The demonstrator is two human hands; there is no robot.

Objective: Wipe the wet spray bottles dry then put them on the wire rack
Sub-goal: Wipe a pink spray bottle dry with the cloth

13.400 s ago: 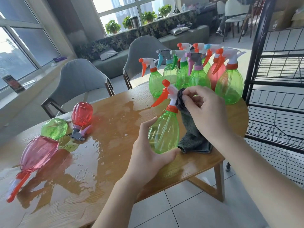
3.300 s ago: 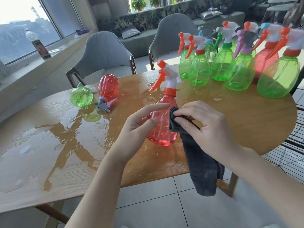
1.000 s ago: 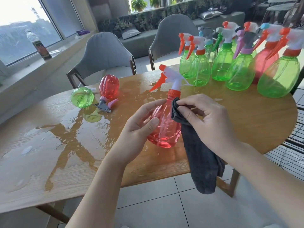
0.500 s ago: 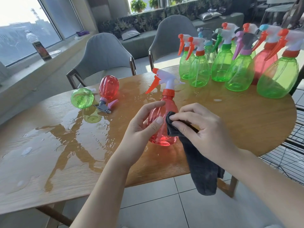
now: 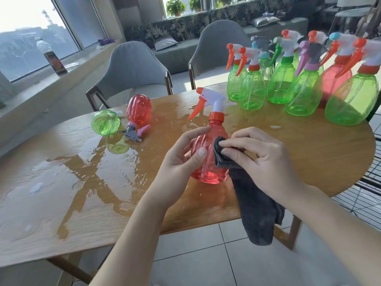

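Wiping is the step in hand: the red spray bottle (image 5: 208,159) stands near the table's (image 5: 309,162) front edge, the left hand (image 5: 181,159) curled around its body, the right hand (image 5: 261,157) pinching a grey cloth (image 5: 255,209) against its side. Next, probably a carry to the wire rack (image 5: 362,195) off the right edge; standing bottles (image 5: 299,83) crowd the far corner.

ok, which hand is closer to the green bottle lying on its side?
Left. The left hand grips the red bottle, on the side toward the lying green bottle; the right hand is beyond it, holding the cloth.
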